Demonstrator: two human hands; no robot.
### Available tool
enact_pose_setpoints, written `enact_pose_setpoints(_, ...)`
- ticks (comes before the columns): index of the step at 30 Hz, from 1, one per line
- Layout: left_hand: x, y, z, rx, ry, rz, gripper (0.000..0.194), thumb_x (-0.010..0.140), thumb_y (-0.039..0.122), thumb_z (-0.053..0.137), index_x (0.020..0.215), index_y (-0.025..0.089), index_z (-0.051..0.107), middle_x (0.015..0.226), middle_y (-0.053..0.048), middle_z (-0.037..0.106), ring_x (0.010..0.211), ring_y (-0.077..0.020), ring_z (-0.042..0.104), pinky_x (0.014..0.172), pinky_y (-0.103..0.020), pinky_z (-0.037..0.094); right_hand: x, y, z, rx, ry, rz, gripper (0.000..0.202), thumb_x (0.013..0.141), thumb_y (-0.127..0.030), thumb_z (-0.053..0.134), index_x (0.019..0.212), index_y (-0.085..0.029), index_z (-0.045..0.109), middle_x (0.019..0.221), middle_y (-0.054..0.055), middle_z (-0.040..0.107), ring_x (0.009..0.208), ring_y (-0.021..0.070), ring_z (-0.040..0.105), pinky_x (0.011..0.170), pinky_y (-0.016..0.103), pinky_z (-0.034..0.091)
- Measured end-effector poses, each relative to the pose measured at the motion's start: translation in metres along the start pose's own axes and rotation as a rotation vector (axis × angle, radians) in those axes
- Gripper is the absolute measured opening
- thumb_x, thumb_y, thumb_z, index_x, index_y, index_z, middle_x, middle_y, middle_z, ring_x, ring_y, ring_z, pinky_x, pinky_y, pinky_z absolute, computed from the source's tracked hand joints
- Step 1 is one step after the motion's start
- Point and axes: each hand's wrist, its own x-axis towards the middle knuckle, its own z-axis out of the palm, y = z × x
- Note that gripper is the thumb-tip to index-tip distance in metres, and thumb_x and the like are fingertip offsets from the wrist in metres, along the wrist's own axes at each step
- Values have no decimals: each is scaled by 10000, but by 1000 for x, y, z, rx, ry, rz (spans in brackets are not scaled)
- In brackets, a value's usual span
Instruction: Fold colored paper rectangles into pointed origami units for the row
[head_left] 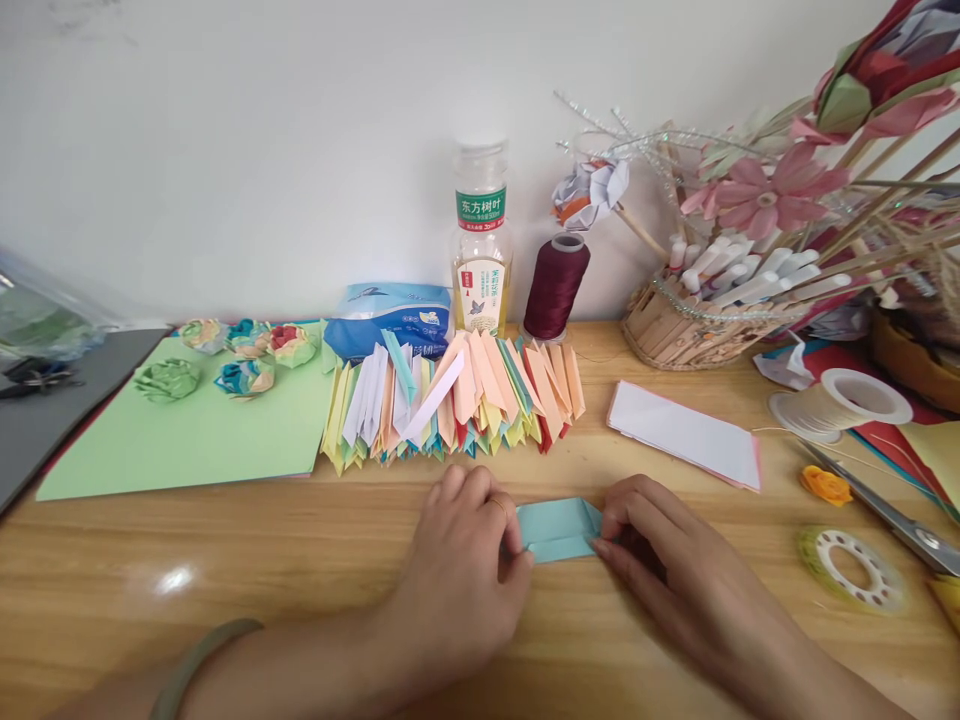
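Across the bench, one basket at right, slatted, crammed with white pens too bunched to count, flowers on stems rising from it or just behind. Over on the left, one green sheet carries five rosettes. In the middle, a row of folded slips, peach, lilac, yellow, red and teal, packed too close for a tally. Behind them stands one bottle, some yellowish drink inside, and beside it one blue pack, contents hidden.

Now two hands: the left hand, its grip closed in a pinch on one end of the blue paper; the right hand, its grip pinched on the other end, thumb and finger together. The paper itself, a single piece, lies on the bench between them, just in front of the slips: pale, flat, creased lengthwise, the far right corner folded in. Down at the small end, one orange bloom beside the scissors.
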Motion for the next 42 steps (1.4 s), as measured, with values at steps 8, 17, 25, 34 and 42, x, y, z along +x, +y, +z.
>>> enact_pose_setpoints(8, -5, -2, -2, 15, 12, 183, 260, 764, 35, 498, 933, 220, 569, 882, -38, 440, 831, -204, 386, 712, -358, 335, -4, 1, -7, -77, -70, -102, 192, 908, -133, 371, 911, -221, 542, 851, 30, 509, 712, 136, 512, 599, 248, 414)
enact_pose_setpoints(17, -12, -7, 14, 519, 385, 536, 60, 873, 237, 604, 904, 251, 653, 895, 15, 591, 861, -172, 378, 689, -320, 251, -7, 2, -22, -313, -32, -497, 334, 971, -154, 266, 1083, -157, 580, 782, 57, 601, 682, 170, 496, 600, 325, 338)
enact_pose_setpoints(25, -20, -11, -2, 591, 269, 658, 179, 887, 97, 476, 871, 152, 646, 867, -29, 617, 879, -182, 415, 682, -338, 260, 0, 16, -35, -193, -197, -544, 324, 923, -135, 321, 1151, -178, 546, 828, 72, 639, 703, 197, 520, 595, 355, 361)
enact_pose_setpoints(34, -15, -11, -15, 598, 123, 723, 284, 895, 45, 386, 723, 125, 597, 662, -38, 535, 658, -174, 412, 563, -321, 236, -1, 13, -35, -170, -214, -534, 316, 906, -125, 323, 1104, -154, 569, 800, 80, 622, 696, 197, 517, 580, 341, 376)
enact_pose_setpoints(42, -2, -14, -16, 628, 143, 557, 216, 866, 162, 482, 1009, 85, 624, 867, -95, 603, 846, -239, 479, 695, -370, 367, -9, -41, -20, -114, -305, -515, 334, 922, -130, 298, 1082, -157, 590, 809, 74, 642, 724, 201, 549, 644, 347, 419)
